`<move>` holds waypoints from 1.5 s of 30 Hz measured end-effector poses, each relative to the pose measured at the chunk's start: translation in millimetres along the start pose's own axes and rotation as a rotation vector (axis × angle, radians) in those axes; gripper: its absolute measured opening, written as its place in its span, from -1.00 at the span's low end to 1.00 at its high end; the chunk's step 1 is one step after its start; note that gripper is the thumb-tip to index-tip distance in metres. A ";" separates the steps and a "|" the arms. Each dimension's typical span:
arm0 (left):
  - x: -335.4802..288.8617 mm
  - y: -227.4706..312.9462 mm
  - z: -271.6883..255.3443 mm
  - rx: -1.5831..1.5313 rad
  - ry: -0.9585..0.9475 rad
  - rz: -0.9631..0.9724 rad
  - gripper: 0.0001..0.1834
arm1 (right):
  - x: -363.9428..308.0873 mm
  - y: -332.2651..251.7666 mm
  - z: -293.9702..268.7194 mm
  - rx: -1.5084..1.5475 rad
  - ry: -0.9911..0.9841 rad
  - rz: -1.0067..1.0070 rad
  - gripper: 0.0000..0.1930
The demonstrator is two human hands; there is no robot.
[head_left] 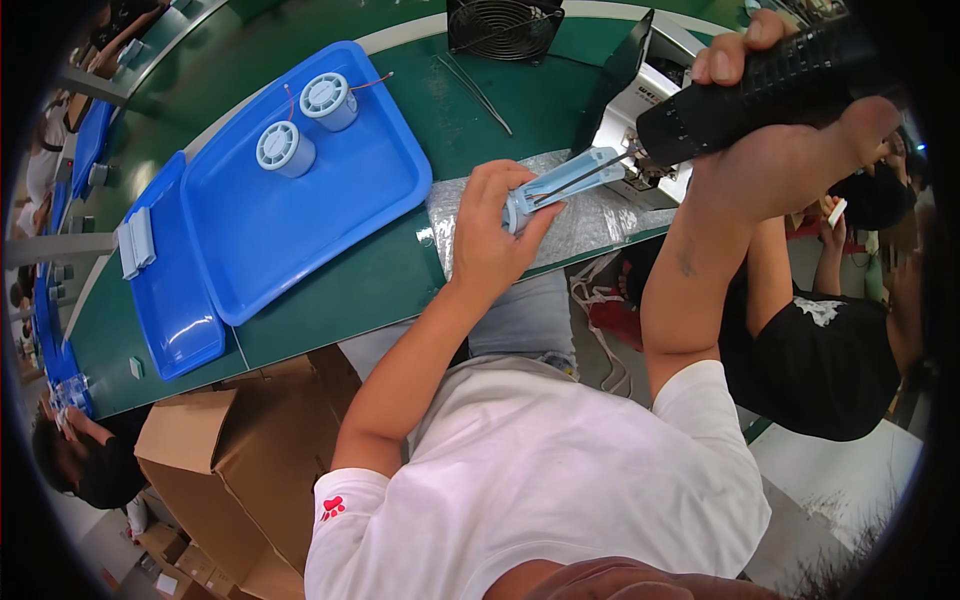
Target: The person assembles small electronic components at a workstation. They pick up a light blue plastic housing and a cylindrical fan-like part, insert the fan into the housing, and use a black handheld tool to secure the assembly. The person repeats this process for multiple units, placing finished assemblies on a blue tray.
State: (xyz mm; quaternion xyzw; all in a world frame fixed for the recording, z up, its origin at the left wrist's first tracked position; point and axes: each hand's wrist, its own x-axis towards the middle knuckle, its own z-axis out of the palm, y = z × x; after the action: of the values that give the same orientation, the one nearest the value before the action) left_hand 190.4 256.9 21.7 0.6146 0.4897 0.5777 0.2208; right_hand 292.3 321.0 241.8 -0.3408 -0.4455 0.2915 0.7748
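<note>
White T-shirt sleeves and two bare forearms nearest the lens, rising from six o'clock toward the green bench (330, 300). Left hand (490, 235) wrapped round a pale blue cylindrical housing (560, 185), fingers (505, 180) clamped on its near end, pinning it on a sheet of bubble wrap (590, 225) at about one o'clock of the frame. Right hand (790, 130) closed tight on a black electric screwdriver (770, 90), thumb over the top of the body, long bit (585, 175) angled down from two o'clock and meeting the housing's side. Judged from this: fastening step in hand, bit seated or just seating on a screw; screw head itself too small to make out.

Next move, as a judgement: bit kept square to the screw, steady downward pressure, left grip firm against twist so the housing cannot roll on the soft wrap.

At eleven o'clock, large blue tray (300, 230) carrying two round pale blue fan units (305, 125) with thin wires, well apart from the hands. Smaller blue tray (175, 320) at nine o'clock, tucked under the larger one's edge, with two pale blue strips (137, 242) on it. Black fan grille (503, 27) at twelve o'clock. Open cardboard box (215, 470) at seven o'clock below the bench edge. Another person in a black shirt (820, 360) at three o'clock.
</note>
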 end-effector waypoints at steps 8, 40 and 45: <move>1.3 0.6 -0.9 0.044 0.017 -0.016 -0.59 | 104.7 -7.3 -105.3 0.364 -0.632 -0.102 -0.22; 1.4 1.8 -0.3 0.026 -0.014 -0.036 -0.59 | 56.7 7.9 -63.6 -0.070 -0.229 -0.343 -0.67; 1.8 -0.4 1.7 0.031 0.009 0.018 -0.57 | 27.4 -19.0 -43.0 0.053 -0.137 -0.006 -0.32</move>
State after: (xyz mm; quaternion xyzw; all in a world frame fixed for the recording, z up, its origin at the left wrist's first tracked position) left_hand 191.6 259.1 21.9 0.6195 0.4942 0.5748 0.2038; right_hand 345.2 318.9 254.4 -0.2982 -0.4908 0.3233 0.7521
